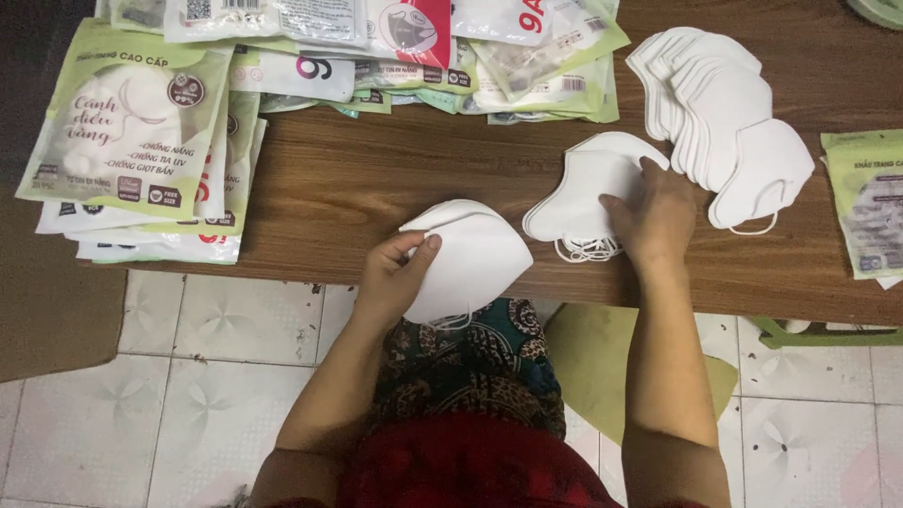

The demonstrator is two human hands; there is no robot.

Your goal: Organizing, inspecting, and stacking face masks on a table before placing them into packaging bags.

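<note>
My left hand [393,278] grips a small stack of folded white face masks [475,259] at the table's near edge, thumb on top. My right hand [654,214] rests flat on a second short pile of white masks [583,183] lying on the brown wooden table [376,179], fingers pressing its right side. Ear loops hang out below both piles. A longer fanned row of white masks [720,118] lies just right of my right hand.
Green-and-white mask pouches [132,122] are piled at the table's left, and more packets [423,47] lie along the far edge. Another green pouch [865,202] sits at the right edge. Below are a tiled floor and a green stool [602,362].
</note>
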